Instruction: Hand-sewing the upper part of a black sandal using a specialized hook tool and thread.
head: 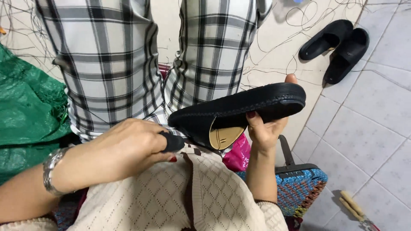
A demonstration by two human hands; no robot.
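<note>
Seated person, view straight down onto the lap. Right hand (263, 130) is closed around the underside of a black slip-on shoe (239, 111), fingers curled up over the near rim and thumb tip showing past the far edge; the shoe is held level above the lap with its opening turned toward the person, tan insole (224, 137) exposed, which looks like a hold chosen to present the heel end to the other hand. Left hand (124, 149) is closed in a fist around a short black tool handle (173, 142), its tip pointing at the heel rim of the shoe and just beside it; whether the tip touches cannot be made out. A metal watch (51, 171) sits on that wrist. The knees in plaid trousers (107, 64) lie beyond the shoe, a cream knitted top (192, 192) in front. Left of the lap, a green woven sack (25, 107) crowds the left forearm, so little room on that side. To the right the tiled floor (368, 128) gives more room: a pair of black slippers (338, 47) well apart, loose dark threads (299, 25) strewn across the tiles, a woven blue stool seat (299, 188) under the right elbow, and wooden-handled pliers (355, 209) on the floor near it.
</note>
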